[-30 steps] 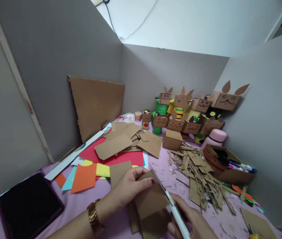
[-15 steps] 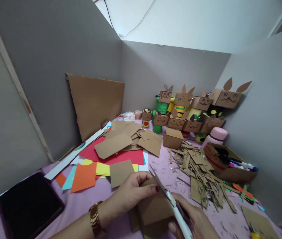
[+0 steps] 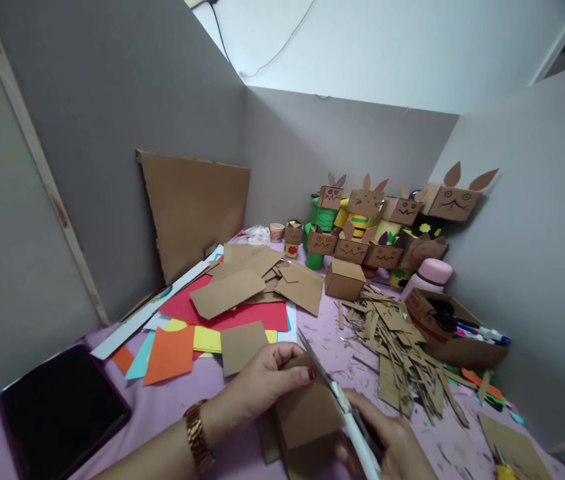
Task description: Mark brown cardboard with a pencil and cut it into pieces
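In my left hand (image 3: 282, 373) is a folded piece of cardboard (image 3: 307, 413), pinched at its top edge with the thumb across the face. White-handled scissors (image 3: 345, 407) are gripped in my right hand (image 3: 387, 440), their blades lying along the cardboard's right edge and pointing up and away from me. How far the blades are parted is hard to make out. More flat cardboard lies beneath the held piece, partly covered by it.
Cardboard sheets (image 3: 232, 290) and coloured paper (image 3: 170, 353) lie at left, near a black tablet (image 3: 62, 413). Cardboard scraps (image 3: 402, 347) are heaped at right beside a box of pens (image 3: 455, 333). Cardboard animal figures (image 3: 357, 247) and a pink bottle (image 3: 430, 273) stand behind.
The view has shifted very slightly. Both hands, the cardboard and the scissors keep nearly the same places relative to one another.
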`<action>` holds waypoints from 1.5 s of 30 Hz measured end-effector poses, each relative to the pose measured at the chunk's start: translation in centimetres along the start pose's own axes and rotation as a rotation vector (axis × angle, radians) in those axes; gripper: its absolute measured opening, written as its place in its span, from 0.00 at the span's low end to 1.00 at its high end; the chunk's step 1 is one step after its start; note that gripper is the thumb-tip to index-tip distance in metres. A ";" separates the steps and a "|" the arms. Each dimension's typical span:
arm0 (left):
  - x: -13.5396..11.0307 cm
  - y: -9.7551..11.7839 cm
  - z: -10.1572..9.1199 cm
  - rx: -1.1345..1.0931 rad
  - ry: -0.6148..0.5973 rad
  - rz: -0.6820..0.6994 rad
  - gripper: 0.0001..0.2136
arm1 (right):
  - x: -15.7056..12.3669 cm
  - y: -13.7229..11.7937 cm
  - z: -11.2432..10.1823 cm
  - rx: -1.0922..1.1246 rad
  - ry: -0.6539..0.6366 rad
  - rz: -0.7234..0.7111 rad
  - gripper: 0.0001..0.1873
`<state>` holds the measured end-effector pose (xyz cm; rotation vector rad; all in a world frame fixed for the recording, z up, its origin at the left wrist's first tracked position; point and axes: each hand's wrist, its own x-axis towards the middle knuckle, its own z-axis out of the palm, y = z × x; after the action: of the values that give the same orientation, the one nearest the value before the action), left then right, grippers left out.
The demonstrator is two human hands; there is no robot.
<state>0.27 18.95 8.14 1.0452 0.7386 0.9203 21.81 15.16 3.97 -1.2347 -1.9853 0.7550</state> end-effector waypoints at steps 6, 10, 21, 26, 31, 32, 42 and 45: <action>0.3 -0.1 -0.1 -0.006 0.028 0.017 0.17 | 0.3 0.0 0.4 0.001 -0.012 -0.007 0.26; 0.1 0.1 0.1 0.028 -0.001 -0.018 0.18 | 0.6 -0.1 0.3 0.030 -0.024 -0.022 0.29; 0.1 -0.1 0.5 -0.054 0.006 -0.015 0.17 | 0.0 0.6 0.9 0.005 0.035 -0.019 0.24; 0.1 -0.1 0.4 -0.068 0.000 -0.010 0.16 | -0.1 0.7 1.0 -0.003 0.023 -0.020 0.24; -0.4 0.4 0.6 0.005 -0.070 -0.027 0.16 | 0.3 -0.1 0.7 0.010 -0.012 -0.020 0.31; -0.5 0.4 0.7 0.026 -0.097 -0.034 0.17 | 0.4 -0.3 0.6 0.016 -0.019 -0.020 0.32; 0.0 -0.6 0.5 -0.042 -0.050 -0.044 0.17 | 0.4 0.6 0.9 0.050 -0.032 -0.068 0.26; 0.0 -0.6 0.5 -0.053 -0.020 -0.064 0.18 | 0.3 0.5 1.0 0.090 -0.010 -0.069 0.26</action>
<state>0.85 18.63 7.77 0.9773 0.7237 0.8688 21.23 15.49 3.04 -1.1061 -1.9693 0.8083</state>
